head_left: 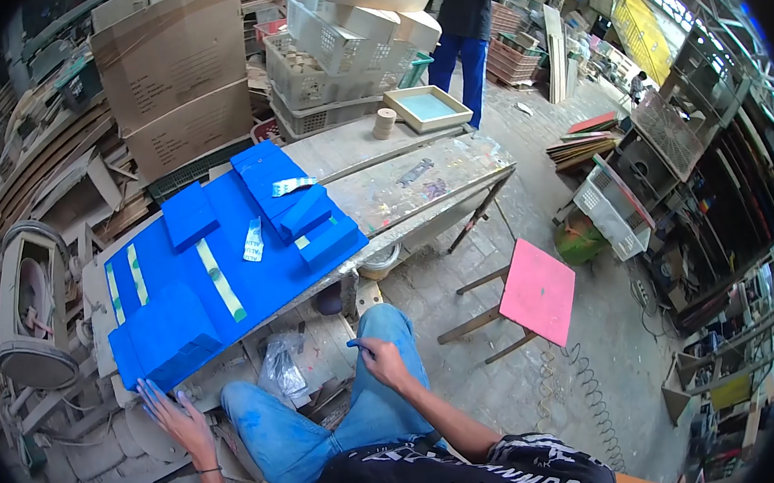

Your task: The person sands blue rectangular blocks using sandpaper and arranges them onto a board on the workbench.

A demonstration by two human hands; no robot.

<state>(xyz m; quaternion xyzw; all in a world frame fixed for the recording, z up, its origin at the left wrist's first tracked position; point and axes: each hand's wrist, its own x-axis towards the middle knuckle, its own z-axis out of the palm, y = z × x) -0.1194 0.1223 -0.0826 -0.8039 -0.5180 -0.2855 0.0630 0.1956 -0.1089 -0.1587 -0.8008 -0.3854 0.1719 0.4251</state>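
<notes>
My left hand [176,418] lies with its fingers stretched out at the near left corner of a bright blue board [186,272] on the workbench; its fingertips look blue and touch the corner. On the board are blue blocks: a large one [167,337] beside my left hand, a flat one [189,217], and several at the far right end. Pale tape strips [221,280] and printed paper pieces [253,241] lie among them. My right hand [382,362] is above my right knee, fingers curled, with a small blue tip showing; whether that is a held thing or a stained finger is unclear.
The paint-stained workbench [383,181] runs to the back right, bearing a shallow wooden tray [428,109] and a small wooden cylinder [384,124]. A pink-topped stool [537,291] stands to the right. Stacked plastic crates [313,83] and another person [463,37] are behind.
</notes>
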